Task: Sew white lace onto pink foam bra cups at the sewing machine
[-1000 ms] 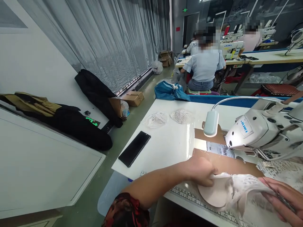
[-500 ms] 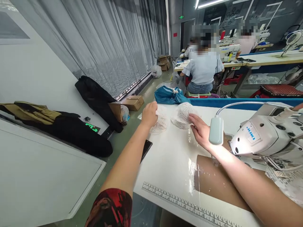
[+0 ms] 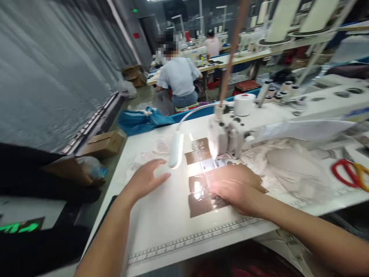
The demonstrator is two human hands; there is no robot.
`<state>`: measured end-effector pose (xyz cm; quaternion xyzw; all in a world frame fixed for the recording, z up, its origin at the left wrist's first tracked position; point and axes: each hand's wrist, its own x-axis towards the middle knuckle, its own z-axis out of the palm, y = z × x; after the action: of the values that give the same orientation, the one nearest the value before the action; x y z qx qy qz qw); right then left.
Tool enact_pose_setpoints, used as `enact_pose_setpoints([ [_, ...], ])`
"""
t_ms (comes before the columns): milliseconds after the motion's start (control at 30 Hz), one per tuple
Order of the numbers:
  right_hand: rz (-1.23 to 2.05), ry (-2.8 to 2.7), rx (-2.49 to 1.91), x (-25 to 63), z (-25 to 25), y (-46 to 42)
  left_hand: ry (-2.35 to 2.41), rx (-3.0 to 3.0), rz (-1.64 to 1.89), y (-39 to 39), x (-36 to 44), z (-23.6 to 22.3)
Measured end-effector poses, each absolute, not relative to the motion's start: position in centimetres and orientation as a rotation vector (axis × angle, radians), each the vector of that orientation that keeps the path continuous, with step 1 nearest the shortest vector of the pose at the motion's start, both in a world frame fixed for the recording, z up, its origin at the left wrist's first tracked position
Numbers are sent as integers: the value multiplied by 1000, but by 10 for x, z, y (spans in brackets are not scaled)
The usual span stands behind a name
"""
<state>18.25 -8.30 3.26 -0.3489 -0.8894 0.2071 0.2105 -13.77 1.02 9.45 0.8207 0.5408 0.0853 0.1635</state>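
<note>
1 white sewing table (image 3: 161,223) fills the lower centre, its sewing machine (image 3: 217,138) at upper right, a heap of pale fabric (image 3: 291,163) beside it at right. At centre, the right hand (image 3: 230,188) blurs; whether it grips anything cannot be told. The left hand (image 3: 147,179), spread wide, appears empty near 2 pale netted pieces (image 3: 162,145). Scissors (image 3: 352,172) lie far right. An accidental machine start could endanger the right fingers; a brushing forearm could drag the heap.

Left hand (image 3: 145,179) and right hand (image 3: 230,186) bare, forearms (image 3: 111,231) bare too; dark red clothing (image 3: 239,264) at near edge, shading to black, too blurred for detail
</note>
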Motion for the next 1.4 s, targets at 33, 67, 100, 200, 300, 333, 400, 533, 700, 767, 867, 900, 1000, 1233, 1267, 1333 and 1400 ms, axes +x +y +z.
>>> enact_pose_setpoints([
  [33, 538, -2472, -1006, 198, 29, -97, 1367, 2334, 208, 0, -116, 98],
  [67, 478, -2464, -1048, 213, 24, -110, 1221, 2327, 215, -12, -93, 102],
  [100, 401, -2448, -1091, 227, 19, -122, 1067, 2333, 220, -23, -68, 105],
  [200, 176, -2352, -1168, 261, 3, -153, 682, 2392, 248, -50, 8, 111],
  [300, 56, -2278, -1196, 281, -10, -169, 451, 2482, 342, -57, 82, 107],
  [333, 37, -2271, -1207, 285, -13, -171, 393, 2505, 387, -56, 105, 104],
  [400, 47, -2296, -1254, 290, -16, -170, 314, 2547, 457, -51, 149, 96],
  [533, 296, -2383, -1393, 293, -10, -164, 342, 2682, 412, -39, 222, 75],
  [700, 487, -2329, -1417, 298, 0, -162, 489, 2615, 332, -26, 255, 54],
  [767, 508, -2306, -1404, 298, 1, -162, 509, 2527, 428, -21, 255, 52],
  [867, 475, -2292, -1421, 297, 4, -161, 505, 2383, 577, -16, 247, 54],
  [900, 444, -2295, -1446, 296, 4, -160, 502, 2347, 642, -15, 243, 56],
  [1000, 274, -2285, -1588, 294, 4, -155, 446, 2371, 890, -22, 223, 69],
  [1233, 31, -2175, -1588, 303, -14, -149, 383, 2478, 1111, -78, 131, 104],
  [1267, 12, -2136, -1551, 305, -17, -151, 464, 2409, 1083, -85, 116, 103],
  [1333, 13, -2079, -1419, 310, -20, -157, 681, 2197, 1001, -94, 88, 94],
  [1400, 66, -1957, -1325, 309, -17, -161, 880, 1914, 894, -99, 64, 79],
])
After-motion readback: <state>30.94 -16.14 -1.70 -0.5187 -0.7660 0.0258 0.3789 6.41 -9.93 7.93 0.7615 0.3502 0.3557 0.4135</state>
